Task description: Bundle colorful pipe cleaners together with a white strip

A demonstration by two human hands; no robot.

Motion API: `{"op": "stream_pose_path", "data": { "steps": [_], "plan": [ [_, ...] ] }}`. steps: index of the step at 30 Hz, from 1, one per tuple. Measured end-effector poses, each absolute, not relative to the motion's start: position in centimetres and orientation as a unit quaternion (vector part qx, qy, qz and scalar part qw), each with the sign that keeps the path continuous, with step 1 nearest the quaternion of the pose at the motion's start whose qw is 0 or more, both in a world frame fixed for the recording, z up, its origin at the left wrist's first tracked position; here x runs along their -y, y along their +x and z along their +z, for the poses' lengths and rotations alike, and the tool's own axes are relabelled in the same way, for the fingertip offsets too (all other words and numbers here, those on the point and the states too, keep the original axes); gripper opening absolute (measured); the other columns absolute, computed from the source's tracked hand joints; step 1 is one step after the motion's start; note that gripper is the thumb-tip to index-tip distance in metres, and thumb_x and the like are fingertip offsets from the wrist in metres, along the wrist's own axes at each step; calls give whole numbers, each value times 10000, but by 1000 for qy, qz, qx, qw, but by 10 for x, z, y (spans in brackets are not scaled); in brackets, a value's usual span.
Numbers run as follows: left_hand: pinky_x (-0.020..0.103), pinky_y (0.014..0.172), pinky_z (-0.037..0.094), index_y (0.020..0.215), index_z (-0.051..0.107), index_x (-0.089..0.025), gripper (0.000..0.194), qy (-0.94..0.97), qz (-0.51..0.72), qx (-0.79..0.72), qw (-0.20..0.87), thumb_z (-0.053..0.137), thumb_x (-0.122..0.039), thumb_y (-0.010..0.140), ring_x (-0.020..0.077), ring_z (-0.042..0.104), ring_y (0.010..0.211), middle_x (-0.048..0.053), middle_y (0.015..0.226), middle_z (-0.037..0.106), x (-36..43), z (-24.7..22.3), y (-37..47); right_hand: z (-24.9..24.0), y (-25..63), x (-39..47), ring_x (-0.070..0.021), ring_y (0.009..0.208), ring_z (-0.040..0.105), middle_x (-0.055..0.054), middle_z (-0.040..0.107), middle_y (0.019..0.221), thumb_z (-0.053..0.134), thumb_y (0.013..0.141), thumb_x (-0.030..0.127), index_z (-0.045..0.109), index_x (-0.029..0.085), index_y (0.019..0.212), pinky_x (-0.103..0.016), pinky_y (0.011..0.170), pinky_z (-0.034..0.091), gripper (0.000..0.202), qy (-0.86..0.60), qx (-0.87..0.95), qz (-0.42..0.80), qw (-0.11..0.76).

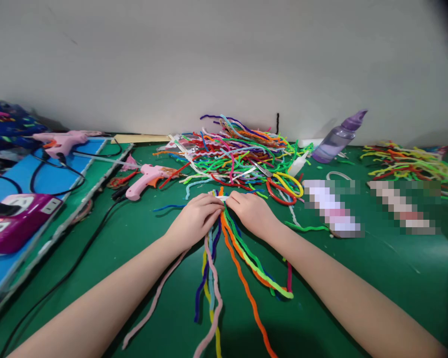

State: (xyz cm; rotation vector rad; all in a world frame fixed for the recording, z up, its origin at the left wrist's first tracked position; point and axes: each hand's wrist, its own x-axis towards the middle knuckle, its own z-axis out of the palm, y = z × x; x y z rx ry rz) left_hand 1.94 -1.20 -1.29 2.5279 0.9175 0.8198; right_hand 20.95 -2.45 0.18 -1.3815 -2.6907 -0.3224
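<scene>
Pipe cleaners [215, 276] trail from a white band [221, 198] (left hand [197, 215] and right hand [253, 211] pinching it).

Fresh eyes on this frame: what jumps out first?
Probably the tangled heap of multicoloured fuzzy stems at the back of the green table. Next, the bundle of bright stems fanning toward the viewer from the left hand and right hand. Left of the heap, two pink glue guns stand out.
</scene>
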Motion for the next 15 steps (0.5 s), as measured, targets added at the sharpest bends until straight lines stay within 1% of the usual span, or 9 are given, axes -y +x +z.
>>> {"op": "stream_pose_path", "data": {
  "steps": [4, 7, 9, 12, 13, 15],
  "plan": [
    [373, 966, 427, 994, 646, -180, 258, 885, 288, -324, 168, 405, -217, 909, 191, 531, 1039, 58, 1053, 649, 11, -13, 19, 0, 211, 22, -151, 787, 548, -62, 588, 939, 357, 942, 152, 558, 153, 1020, -271, 668, 351, 216, -407, 905, -113, 51],
    [362, 980, 408, 985, 636, -180, 249, 883, 290, -324, 178, 400, -220, 913, 184, 529, 1034, 48, 1035, 655, 12, -13, 19, 1, 215, 22, -150, 781, 555, -47, 598, 915, 373, 939, 167, 582, 163, 985, -265, 669, 367, 215, -413, 903, -98, 61],
    [349, 974, 402, 956, 628, -181, 238, 879, 292, -326, 187, 397, -226, 917, 178, 530, 1023, 45, 1018, 655, 13, -11, 18, 8, 217, 25, -143, 812, 568, -45, 603, 925, 363, 949, 207, 592, 176, 1001, -253, 694, 389, 236, -440, 888, -53, 121],
    [330, 912, 416, 913, 606, -174, 229, 862, 311, -355, 184, 388, -244, 922, 172, 538, 980, 57, 987, 641, 15, -7, 17, 30, 220, 33, -135, 947, 566, -57, 601, 1032, 339, 961, 249, 562, 187, 1096, -237, 798, 415, 268, -466, 841, 25, 275],
    [330, 882, 418, 906, 600, -173, 228, 856, 317, -371, 173, 388, -254, 922, 174, 541, 956, 60, 969, 636, 16, -6, 16, 38, 220, 35, -139, 976, 559, -58, 601, 1043, 350, 958, 255, 565, 187, 1083, -241, 828, 415, 258, -464, 828, 40, 312],
    [335, 832, 405, 909, 601, -178, 224, 848, 317, -400, 141, 401, -277, 918, 177, 542, 901, 54, 917, 633, 17, -5, 15, 51, 218, 39, -144, 979, 559, -54, 608, 1025, 384, 945, 263, 584, 186, 1031, -248, 848, 415, 231, -470, 814, 55, 338]
  ]
}}
